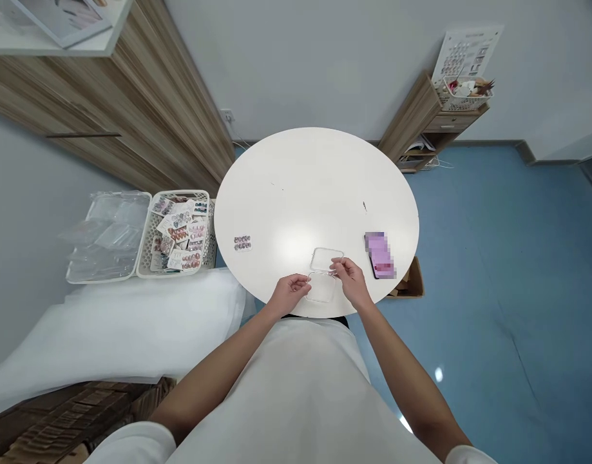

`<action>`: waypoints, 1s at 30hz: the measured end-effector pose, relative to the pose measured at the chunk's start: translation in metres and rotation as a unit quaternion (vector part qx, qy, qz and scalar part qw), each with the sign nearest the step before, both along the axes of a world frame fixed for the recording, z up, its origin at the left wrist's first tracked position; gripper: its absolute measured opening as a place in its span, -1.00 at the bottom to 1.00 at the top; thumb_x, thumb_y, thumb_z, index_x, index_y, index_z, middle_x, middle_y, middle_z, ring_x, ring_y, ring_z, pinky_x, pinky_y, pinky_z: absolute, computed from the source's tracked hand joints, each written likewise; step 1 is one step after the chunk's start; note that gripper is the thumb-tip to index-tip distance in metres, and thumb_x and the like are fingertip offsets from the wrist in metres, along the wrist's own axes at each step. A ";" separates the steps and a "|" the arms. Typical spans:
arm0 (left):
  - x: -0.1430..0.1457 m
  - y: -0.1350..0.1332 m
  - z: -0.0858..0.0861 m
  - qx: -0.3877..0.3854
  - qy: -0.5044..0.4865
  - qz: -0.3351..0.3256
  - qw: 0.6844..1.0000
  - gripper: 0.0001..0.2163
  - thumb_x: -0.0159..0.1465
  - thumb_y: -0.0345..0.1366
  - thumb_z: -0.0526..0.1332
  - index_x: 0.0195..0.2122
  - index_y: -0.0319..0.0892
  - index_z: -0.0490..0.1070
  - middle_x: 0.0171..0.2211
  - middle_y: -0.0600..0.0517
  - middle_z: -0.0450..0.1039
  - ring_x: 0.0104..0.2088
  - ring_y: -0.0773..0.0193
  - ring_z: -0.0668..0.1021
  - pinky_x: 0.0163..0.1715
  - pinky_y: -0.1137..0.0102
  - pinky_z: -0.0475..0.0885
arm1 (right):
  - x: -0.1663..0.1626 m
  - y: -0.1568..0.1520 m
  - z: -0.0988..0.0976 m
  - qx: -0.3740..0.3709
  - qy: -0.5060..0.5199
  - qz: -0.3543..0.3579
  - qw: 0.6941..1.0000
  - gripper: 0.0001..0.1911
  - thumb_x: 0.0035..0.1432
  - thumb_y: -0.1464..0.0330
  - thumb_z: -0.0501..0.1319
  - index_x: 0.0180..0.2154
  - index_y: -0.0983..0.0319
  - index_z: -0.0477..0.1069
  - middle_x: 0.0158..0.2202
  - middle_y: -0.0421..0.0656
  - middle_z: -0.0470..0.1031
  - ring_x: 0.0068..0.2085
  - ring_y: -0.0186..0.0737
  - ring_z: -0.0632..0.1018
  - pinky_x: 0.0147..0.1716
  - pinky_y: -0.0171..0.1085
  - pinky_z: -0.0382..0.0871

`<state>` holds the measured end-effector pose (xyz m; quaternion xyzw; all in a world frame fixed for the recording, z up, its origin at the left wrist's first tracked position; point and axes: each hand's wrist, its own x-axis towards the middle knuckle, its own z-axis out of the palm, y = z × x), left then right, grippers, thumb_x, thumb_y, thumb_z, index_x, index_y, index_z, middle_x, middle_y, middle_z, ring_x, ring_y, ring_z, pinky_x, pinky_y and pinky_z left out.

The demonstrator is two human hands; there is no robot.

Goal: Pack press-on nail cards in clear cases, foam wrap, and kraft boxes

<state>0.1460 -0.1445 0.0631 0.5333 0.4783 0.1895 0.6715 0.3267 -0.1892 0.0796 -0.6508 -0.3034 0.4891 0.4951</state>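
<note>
A clear plastic hinged case (pixel 321 287) lies unfolded at the near edge of the white table (pixel 305 167), its two halves spread one beyond the other. My left hand (pixel 290 291) pinches the left rim of the nearer half. My right hand (pixel 351 278) has its fingers closed on the right side of the case, by the hinge and the farther half. Off to the left lies a small card of shiny oval pieces (pixel 242 243), touched by neither hand. A phone (pixel 380 255) with a blurred purple screen rests to the right.
Left of the table stand a white basket of similar cards (pixel 178 235) and a basket of clear plastic bags (pixel 109 238). White sheeting (pixel 145 322) lies nearer me. A cardboard box (pixel 411 281) sits on the floor at right, with a wooden cabinet (pixel 411 122) beyond.
</note>
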 end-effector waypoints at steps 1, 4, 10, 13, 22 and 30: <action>0.001 -0.002 -0.003 -0.003 0.002 -0.002 1.000 -0.74 0.00 -0.18 0.25 -0.32 -0.22 0.44 -0.47 0.03 0.42 -0.45 0.36 0.46 -0.37 0.40 0.40 | 0.001 -0.001 -0.004 -0.018 0.006 -0.007 1.000 -0.62 0.02 0.09 0.10 -0.20 0.19 0.38 -0.33 -0.15 0.42 -0.28 -0.27 0.43 -0.22 -0.20 0.34; 0.003 -0.006 -0.013 -0.021 0.005 0.001 1.000 -0.74 0.01 -0.17 0.24 -0.32 -0.22 0.44 -0.47 0.02 0.42 -0.46 0.36 0.46 -0.37 0.40 0.39 | 0.001 -0.004 -0.016 -0.061 0.030 -0.008 0.998 -0.53 -0.01 0.10 0.13 -0.09 0.20 0.35 -0.32 -0.17 0.41 -0.32 -0.30 0.42 -0.22 -0.20 0.35; 0.008 -0.005 -0.035 -0.028 0.025 0.037 0.999 -0.72 0.02 -0.16 0.23 -0.29 -0.22 0.43 -0.49 0.04 0.41 -0.47 0.36 0.44 -0.36 0.39 0.38 | -0.006 -0.017 -0.039 -0.113 0.036 0.015 0.993 -0.44 -0.01 0.13 0.13 0.05 0.15 0.22 -0.18 -0.15 0.35 -0.32 -0.31 0.43 -0.20 -0.17 0.34; 0.014 0.000 -0.047 -0.034 0.032 0.050 0.998 -0.72 0.03 -0.16 0.22 -0.28 -0.22 0.42 -0.48 0.03 0.41 -0.46 0.35 0.45 -0.35 0.38 0.38 | -0.010 -0.026 -0.049 -0.132 -0.002 0.001 0.991 -0.41 -0.03 0.17 0.15 0.07 0.12 0.17 -0.08 -0.11 0.29 -0.21 -0.26 0.41 -0.19 -0.16 0.36; 0.037 0.020 -0.067 -0.032 0.110 0.052 0.992 -0.75 0.04 -0.19 0.20 -0.29 -0.20 0.44 -0.45 0.01 0.43 -0.44 0.32 0.45 -0.36 0.38 0.36 | 0.000 -0.018 -0.070 -0.162 -0.061 0.040 0.984 -0.41 -0.02 0.20 0.14 0.08 0.12 0.15 -0.10 -0.10 0.21 -0.16 -0.22 0.36 -0.21 -0.19 0.39; 0.051 0.031 -0.072 0.067 0.214 0.041 0.974 -0.72 0.09 -0.27 0.15 -0.15 -0.15 0.39 -0.45 0.06 0.42 -0.43 0.30 0.44 -0.32 0.36 0.35 | 0.015 0.002 -0.086 -0.151 -0.090 0.083 0.981 -0.41 -0.01 0.25 0.11 0.10 0.13 0.12 -0.16 -0.11 0.24 -0.22 -0.23 0.37 -0.25 -0.18 0.37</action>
